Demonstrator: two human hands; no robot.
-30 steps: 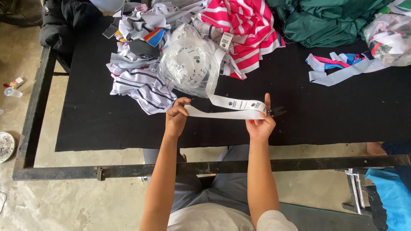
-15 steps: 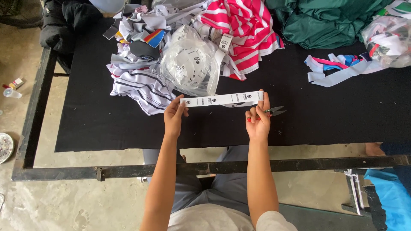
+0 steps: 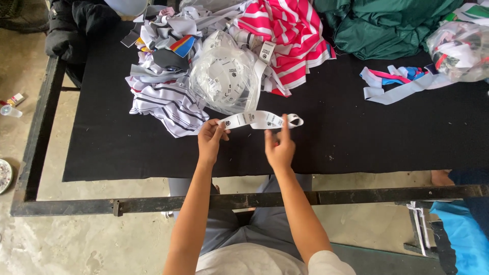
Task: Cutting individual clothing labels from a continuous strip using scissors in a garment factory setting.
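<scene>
A white printed fabric strip (image 3: 260, 119) is stretched between my hands above the black table top (image 3: 356, 137). My left hand (image 3: 211, 140) pinches its left end. My right hand (image 3: 279, 147) holds the strip near its middle, index finger raised against it, while the right end curls over into a loop beyond that hand. Just behind the strip lies a clear plastic bag (image 3: 226, 81) filled with more white printed strips.
Striped white and grey fabric (image 3: 163, 99) lies left of the bag, pink-and-white striped cloth (image 3: 285, 35) and green cloth (image 3: 387, 25) at the back. Loose strips (image 3: 397, 84) and another plastic bag (image 3: 458, 48) sit right. The black metal frame (image 3: 316, 196) edges the table.
My right hand has slid left along the strip, bringing the hands closer. The strip's right end now curls free past it. Scissors seen by that hand earlier are out of sight.
</scene>
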